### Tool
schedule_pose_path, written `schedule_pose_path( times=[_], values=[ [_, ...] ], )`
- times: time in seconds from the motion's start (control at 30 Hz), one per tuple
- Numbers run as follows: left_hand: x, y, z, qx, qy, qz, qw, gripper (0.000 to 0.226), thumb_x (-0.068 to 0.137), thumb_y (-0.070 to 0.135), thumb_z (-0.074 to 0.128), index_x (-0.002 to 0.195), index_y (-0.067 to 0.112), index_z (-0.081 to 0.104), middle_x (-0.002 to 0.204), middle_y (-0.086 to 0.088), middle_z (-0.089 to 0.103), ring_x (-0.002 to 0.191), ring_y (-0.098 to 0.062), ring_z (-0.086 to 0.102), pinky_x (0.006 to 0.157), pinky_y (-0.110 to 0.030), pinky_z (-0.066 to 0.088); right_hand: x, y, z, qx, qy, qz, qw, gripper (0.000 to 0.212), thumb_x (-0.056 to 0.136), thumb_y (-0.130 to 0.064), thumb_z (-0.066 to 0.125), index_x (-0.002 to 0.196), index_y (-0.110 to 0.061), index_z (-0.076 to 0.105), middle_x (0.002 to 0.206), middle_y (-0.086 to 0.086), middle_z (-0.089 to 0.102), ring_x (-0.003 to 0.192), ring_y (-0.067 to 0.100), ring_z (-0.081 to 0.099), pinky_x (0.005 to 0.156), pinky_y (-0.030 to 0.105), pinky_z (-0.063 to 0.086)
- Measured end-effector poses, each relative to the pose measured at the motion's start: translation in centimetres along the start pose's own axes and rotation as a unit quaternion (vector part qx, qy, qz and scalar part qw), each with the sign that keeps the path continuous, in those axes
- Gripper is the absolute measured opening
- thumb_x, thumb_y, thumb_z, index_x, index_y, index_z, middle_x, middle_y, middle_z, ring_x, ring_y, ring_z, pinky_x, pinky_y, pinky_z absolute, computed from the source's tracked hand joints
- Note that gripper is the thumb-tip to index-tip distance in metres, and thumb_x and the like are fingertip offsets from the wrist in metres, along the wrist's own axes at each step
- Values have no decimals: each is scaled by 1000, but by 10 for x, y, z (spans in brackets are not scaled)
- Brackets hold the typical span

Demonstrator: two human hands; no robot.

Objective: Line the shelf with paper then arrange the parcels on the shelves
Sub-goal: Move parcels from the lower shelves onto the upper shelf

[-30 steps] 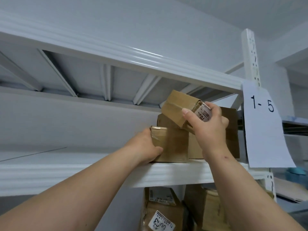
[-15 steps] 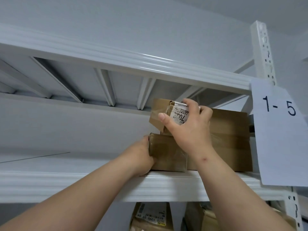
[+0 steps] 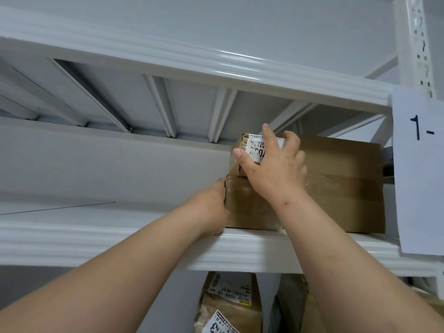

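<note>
A small brown parcel with a white label (image 3: 248, 152) lies on top of a taped brown parcel (image 3: 249, 205) on the white shelf (image 3: 120, 239). My right hand (image 3: 274, 169) grips the small parcel from the front, fingers over its top and thumb at its left corner. My left hand (image 3: 211, 207) presses against the left side of the lower parcel, its fingers hidden behind the box. A bigger brown box (image 3: 343, 186) stands to the right, touching both. White paper (image 3: 60, 207) covers the shelf to the left.
A paper sign reading "1-" (image 3: 420, 169) hangs on the white upright (image 3: 413, 44) at the right. Another shelf's underside (image 3: 144, 102) is close above the parcels. More labelled parcels (image 3: 230, 304) sit on the shelf below.
My right hand has lowered the small labelled parcel from a tilted hold onto the top of the lower parcel. My left hand stays at the lower parcel's left side. The view has moved closer.
</note>
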State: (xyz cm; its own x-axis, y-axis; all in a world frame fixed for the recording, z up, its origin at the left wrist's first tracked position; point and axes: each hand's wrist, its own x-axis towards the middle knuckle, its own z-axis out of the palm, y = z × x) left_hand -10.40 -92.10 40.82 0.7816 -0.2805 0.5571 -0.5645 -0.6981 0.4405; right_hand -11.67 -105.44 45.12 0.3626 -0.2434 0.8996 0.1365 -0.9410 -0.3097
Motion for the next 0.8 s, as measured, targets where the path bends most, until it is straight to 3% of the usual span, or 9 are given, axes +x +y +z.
schedule_pose_path(
  times=[0.17, 0.3, 0.5, 0.63, 0.7, 0.8],
  values=[
    [-3, 1, -1, 18, 3, 2, 1000, 58, 92, 19, 55, 145, 24, 33, 127, -11, 62, 110, -32, 62, 93, -34, 50, -6, 0, 3, -12, -12, -2, 1000, 71, 90, -73, 32, 153, -45, 13, 164, 4, 0, 143, 36, 16, 113, 54, 20],
    [-4, -2, -1, 21, 31, -3, 999, 58, 93, 24, 53, 147, 25, 31, 131, -8, 59, 118, -29, 57, 100, -35, 46, -26, -4, -7, 69, 15, -13, 997, 62, 94, -61, 40, 151, -43, 24, 164, 0, 2, 147, 30, 8, 116, 53, 10],
    [-26, -7, -4, -55, 205, 27, 977, 50, 94, 29, 51, 142, 26, 40, 115, 4, 59, 108, -19, 57, 89, -29, 43, -93, -11, -21, 205, 27, -72, 976, 45, 87, -46, 55, 130, -34, 53, 140, -6, 35, 133, 19, 31, 109, 40, 21],
    [-65, -20, 2, -75, 297, 127, 943, 48, 89, 17, 58, 136, 19, 47, 113, 7, 52, 101, -8, 49, 82, -12, 36, -139, -15, -26, 288, -3, -96, 953, 34, 85, -41, 56, 117, -29, 60, 122, -7, 48, 122, 16, 45, 105, 48, 37],
    [-92, -37, 10, -58, 345, 154, 924, 48, 87, 15, 58, 134, 14, 50, 113, 8, 49, 104, -8, 47, 86, -15, 37, -162, -12, -25, 313, -16, -92, 945, 27, 88, -38, 57, 113, -29, 60, 117, -9, 51, 117, 13, 50, 101, 42, 41],
    [-134, -74, 25, -51, 394, 132, 908, 43, 87, 14, 60, 130, 11, 51, 112, 5, 49, 105, -12, 50, 89, -20, 40, -195, -6, -20, 338, -27, -73, 938, 21, 90, -34, 57, 110, -29, 61, 112, -13, 54, 114, 8, 51, 97, 22, 39]
  ],
)
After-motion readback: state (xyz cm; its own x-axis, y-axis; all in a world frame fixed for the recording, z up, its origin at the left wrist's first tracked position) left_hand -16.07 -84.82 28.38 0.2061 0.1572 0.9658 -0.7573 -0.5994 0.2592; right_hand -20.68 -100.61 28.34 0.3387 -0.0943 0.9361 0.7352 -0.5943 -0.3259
